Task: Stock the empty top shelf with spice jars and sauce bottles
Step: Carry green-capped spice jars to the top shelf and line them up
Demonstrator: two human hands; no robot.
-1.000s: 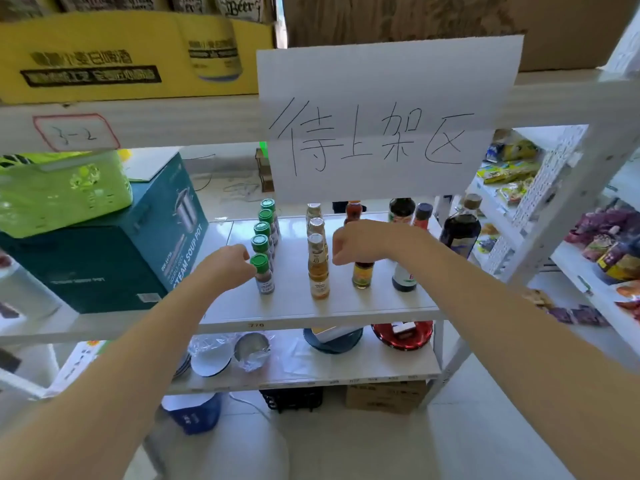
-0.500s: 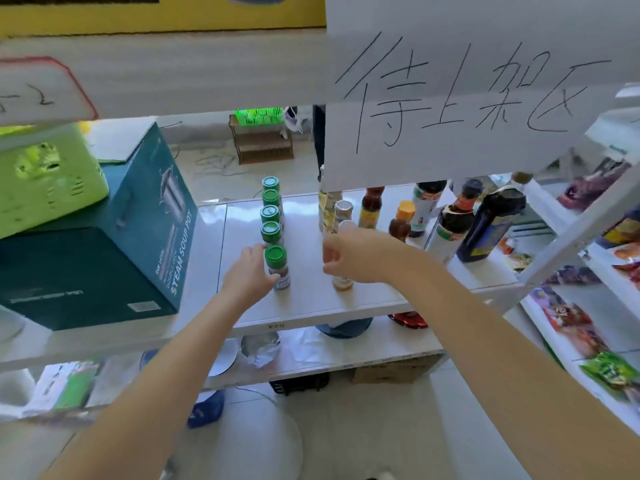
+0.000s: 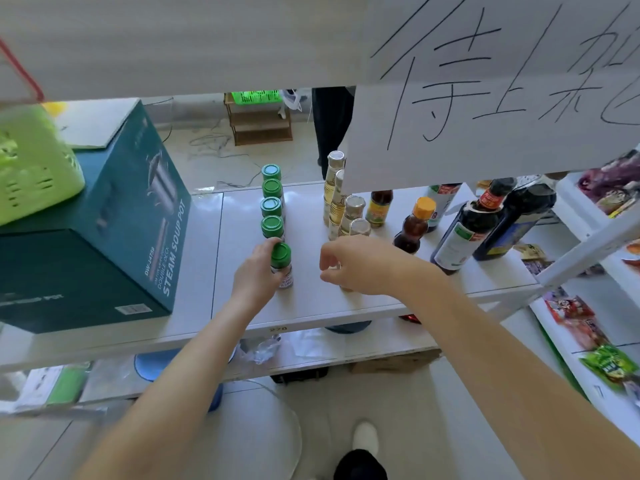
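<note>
On the white shelf point(image 3: 311, 306) a row of several green-capped spice jars point(image 3: 272, 206) runs front to back. My left hand point(image 3: 256, 275) grips the frontmost green-capped jar point(image 3: 282, 261), which stands upright. To its right is a row of silver-capped pale bottles point(image 3: 353, 209). My right hand point(image 3: 360, 265) curls round the frontmost bottle of that row, which it mostly hides. Further right stand an orange-capped brown sauce bottle point(image 3: 414, 226) and two dark soy sauce bottles point(image 3: 467, 230).
A teal steam soup pot box point(image 3: 114, 237) sits left of the jars, with a green plastic basket point(image 3: 31, 161) on it. A paper sign point(image 3: 485, 91) hangs from the upper shelf beam. Snack packets point(image 3: 588, 334) fill the shelves at right.
The camera has moved closer and lower toward the shelf. Both hands have stayed on the frontmost jar and bottle, with the right hand slightly lower.
</note>
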